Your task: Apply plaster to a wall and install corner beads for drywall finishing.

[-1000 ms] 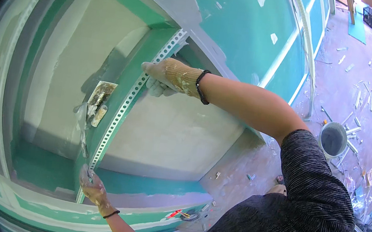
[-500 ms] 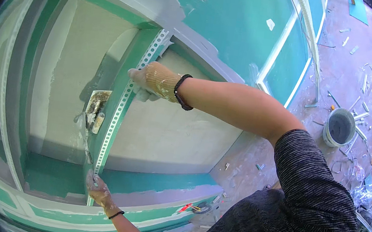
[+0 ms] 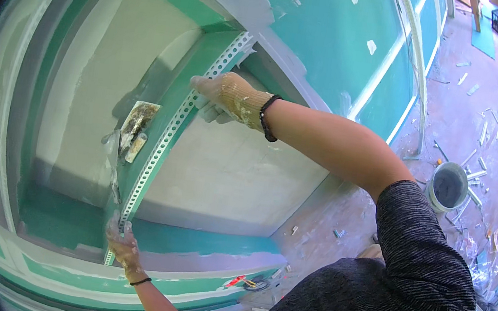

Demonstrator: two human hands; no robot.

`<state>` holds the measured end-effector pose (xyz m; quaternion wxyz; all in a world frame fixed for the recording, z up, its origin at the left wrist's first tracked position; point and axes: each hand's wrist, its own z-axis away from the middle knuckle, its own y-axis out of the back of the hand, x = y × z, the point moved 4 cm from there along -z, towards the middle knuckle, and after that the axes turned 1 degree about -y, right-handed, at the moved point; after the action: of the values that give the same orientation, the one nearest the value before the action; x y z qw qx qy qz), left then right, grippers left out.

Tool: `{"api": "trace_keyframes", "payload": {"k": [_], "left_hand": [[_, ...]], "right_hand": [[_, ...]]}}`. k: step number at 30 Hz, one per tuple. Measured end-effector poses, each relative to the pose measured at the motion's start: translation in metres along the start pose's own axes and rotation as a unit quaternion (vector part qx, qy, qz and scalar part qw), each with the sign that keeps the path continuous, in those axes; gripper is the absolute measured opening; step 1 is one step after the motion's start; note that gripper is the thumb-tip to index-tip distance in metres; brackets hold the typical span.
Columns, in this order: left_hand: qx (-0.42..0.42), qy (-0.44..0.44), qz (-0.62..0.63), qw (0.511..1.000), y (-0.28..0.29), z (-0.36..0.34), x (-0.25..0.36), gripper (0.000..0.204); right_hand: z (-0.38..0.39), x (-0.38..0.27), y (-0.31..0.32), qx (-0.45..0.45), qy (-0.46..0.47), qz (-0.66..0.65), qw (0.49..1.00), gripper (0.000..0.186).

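Two gloved hands hold a white perforated strip set along the front edge of a green divider board, between two recessed bays. The right hand is near the strip's upper end; its grip is clamped on the strip, thumb on one side and curled fingers on the other. The left hand is near the lower end, its grip likewise closed about the strip. To the left of the strip, a stained trowel with a short pale handle rests beside a putty-smeared knife. A red-handled tool lies at the lower ledge. At right, a bucket stands on the floor near scattered offcuts.
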<state>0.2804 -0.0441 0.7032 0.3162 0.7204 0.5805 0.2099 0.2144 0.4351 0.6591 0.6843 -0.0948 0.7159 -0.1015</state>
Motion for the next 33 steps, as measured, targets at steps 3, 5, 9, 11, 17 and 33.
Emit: {"api": "trace_keyframes", "payload": {"k": [3, 5, 9, 11, 17, 33], "left_hand": [[0.012, -0.002, 0.027, 1.0, -0.006, 0.002, -0.011, 0.041], [0.022, -0.002, 0.05, 0.998, -0.013, 0.002, -0.021, 0.041], [0.075, -0.092, 0.019, 0.993, -0.02, 0.004, -0.042, 0.041], [0.091, -0.106, 0.021, 0.99, -0.022, 0.005, -0.036, 0.042], [0.207, -0.271, -0.116, 0.933, 0.049, 0.038, 0.039, 0.046], [-0.1, 0.001, 0.293, 0.951, -0.098, 0.133, 0.286, 0.065]], "right_hand": [[0.001, 0.006, -0.005, 0.017, -0.011, 0.003, 1.0, 0.06], [0.005, 0.007, -0.007, 0.021, -0.005, -0.003, 1.0, 0.063], [0.023, 0.002, -0.012, 0.046, 0.006, -0.013, 0.999, 0.058], [0.03, 0.006, -0.002, 0.074, 0.006, -0.031, 0.997, 0.053], [0.09, 0.005, 0.029, 0.075, 0.048, -0.18, 0.98, 0.036], [0.178, -0.005, 0.053, 0.108, 0.081, 0.058, 0.989, 0.045]]}}
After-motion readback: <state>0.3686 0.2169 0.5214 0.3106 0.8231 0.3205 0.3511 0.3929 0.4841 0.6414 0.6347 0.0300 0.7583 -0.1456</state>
